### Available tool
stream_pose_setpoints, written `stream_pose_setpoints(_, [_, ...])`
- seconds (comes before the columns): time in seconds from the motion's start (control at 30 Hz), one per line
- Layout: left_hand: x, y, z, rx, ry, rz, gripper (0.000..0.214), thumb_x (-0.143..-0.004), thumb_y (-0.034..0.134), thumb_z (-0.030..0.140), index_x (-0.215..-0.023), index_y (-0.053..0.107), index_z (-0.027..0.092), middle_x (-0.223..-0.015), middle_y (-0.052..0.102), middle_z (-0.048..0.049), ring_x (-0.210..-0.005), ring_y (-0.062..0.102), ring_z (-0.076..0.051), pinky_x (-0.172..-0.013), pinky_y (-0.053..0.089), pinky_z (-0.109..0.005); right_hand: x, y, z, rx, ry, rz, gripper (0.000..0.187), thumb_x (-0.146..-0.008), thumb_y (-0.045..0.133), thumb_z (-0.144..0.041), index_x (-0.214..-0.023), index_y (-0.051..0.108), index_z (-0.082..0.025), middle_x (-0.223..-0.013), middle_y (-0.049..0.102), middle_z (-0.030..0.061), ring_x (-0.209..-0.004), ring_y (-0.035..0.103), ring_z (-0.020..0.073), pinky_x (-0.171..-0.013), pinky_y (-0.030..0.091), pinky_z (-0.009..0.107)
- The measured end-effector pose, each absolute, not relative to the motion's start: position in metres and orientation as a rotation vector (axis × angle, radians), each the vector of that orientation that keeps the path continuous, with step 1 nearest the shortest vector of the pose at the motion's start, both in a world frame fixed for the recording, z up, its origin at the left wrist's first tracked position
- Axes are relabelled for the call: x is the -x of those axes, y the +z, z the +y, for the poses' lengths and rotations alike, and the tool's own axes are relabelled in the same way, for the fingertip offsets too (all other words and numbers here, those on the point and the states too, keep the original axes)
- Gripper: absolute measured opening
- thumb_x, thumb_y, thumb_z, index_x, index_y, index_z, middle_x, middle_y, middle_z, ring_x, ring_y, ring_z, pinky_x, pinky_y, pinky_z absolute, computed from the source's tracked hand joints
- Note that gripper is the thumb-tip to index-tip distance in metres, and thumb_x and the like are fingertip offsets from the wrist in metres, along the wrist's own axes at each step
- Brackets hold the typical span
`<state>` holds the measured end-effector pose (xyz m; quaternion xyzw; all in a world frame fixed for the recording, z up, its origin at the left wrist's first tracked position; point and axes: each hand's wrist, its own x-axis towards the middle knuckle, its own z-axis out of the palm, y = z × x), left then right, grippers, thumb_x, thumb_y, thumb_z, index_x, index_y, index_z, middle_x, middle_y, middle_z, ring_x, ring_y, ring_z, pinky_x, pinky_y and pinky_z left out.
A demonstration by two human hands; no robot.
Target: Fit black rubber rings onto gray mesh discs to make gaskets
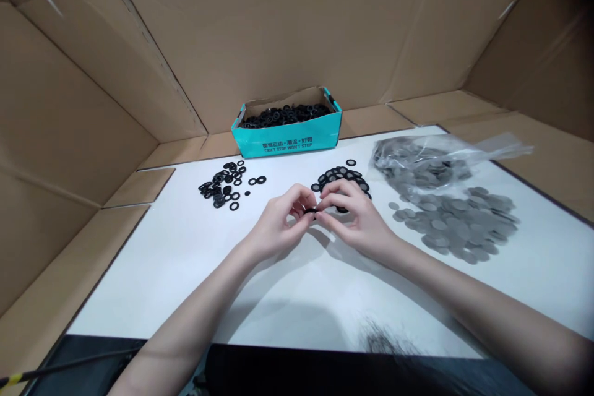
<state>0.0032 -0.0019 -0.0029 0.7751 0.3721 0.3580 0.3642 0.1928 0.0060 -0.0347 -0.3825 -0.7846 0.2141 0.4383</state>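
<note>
Near the middle of the white table, my left hand (288, 216) and my right hand (350, 213) meet, fingertips pinched on one small black ring (310, 211). Fingers cover most of that ring, so whether a disc sits in it cannot be seen. Just behind my right hand lies a pile of black rings with grey discs in them (342, 176), partly hidden by the fingers. To the left is a loose heap of black rings (223, 182). On the right, many thin grey discs (464, 223) are spread in an overlapping heap.
A turquoise box (290, 139) full of black rings stands at the table's back edge. A clear plastic bag (431, 164) of grey discs lies at the back right. Cardboard walls (288, 25) enclose the white tabletop (176, 278). A dark cable (69, 365) crosses the lower left.
</note>
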Motion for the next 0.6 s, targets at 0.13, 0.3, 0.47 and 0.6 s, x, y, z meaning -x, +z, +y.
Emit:
stream_pose_setpoints(0.13, [-0.0036, -0.0029, -0.0024, -2.003, 0.893, 0.979, 0.010, -0.085, 0.055, 0.014, -0.092, 0.050, 0.019, -0.083, 0.057, 0.0003, -0.074, 0.054, -0.011, -0.069, 0.047, -0.024, -0.1915, -0.0354, 0.0049, 0.922, 0.525, -1.966, 0.009, -0.087, 0.062, -0.024, -0.078, 0.063, -0.022, -0.098, 0.061, 0.0075, -0.096, 0.055, 0.0250, -0.087, 0.044, 0.046])
stream_pose_setpoints(0.3, [-0.0036, -0.0034, -0.0025, -1.984, 0.866, 1.006, 0.011, -0.083, 0.056, 0.014, -0.091, 0.050, 0.020, -0.082, 0.057, 0.0009, -0.074, 0.054, -0.011, -0.069, 0.047, -0.024, -0.1898, -0.0359, 0.0027, 0.908, 0.457, -1.968, 0.010, -0.085, 0.061, -0.021, -0.076, 0.062, -0.022, -0.098, 0.061, 0.0071, -0.097, 0.055, 0.0255, -0.088, 0.043, 0.047])
stream_pose_setpoints(0.47, [-0.0020, -0.0035, -0.0016, -2.005, 0.946, 0.916, 0.020, -0.085, 0.062, 0.018, -0.104, 0.053, 0.020, -0.100, 0.062, -0.0044, -0.083, 0.060, -0.013, -0.075, 0.053, -0.026, -0.1928, -0.0341, 0.0071, 0.928, 0.686, -1.870, 0.010, -0.087, 0.061, -0.026, -0.077, 0.063, -0.022, -0.097, 0.061, 0.0065, -0.096, 0.059, 0.0231, -0.087, 0.046, 0.041])
stream_pose_setpoints(0.6, [-0.0001, -0.0065, 0.0000, -2.111, 1.052, 0.833, 0.030, -0.084, 0.068, 0.018, -0.111, 0.055, 0.020, -0.107, 0.063, -0.0063, -0.087, 0.062, -0.014, -0.079, 0.054, -0.028, -0.1944, -0.0345, 0.0114, 0.942, 0.933, -1.783, 0.016, -0.086, 0.062, -0.035, -0.078, 0.067, -0.021, -0.098, 0.062, 0.0071, -0.094, 0.061, 0.0221, -0.073, 0.047, 0.034])
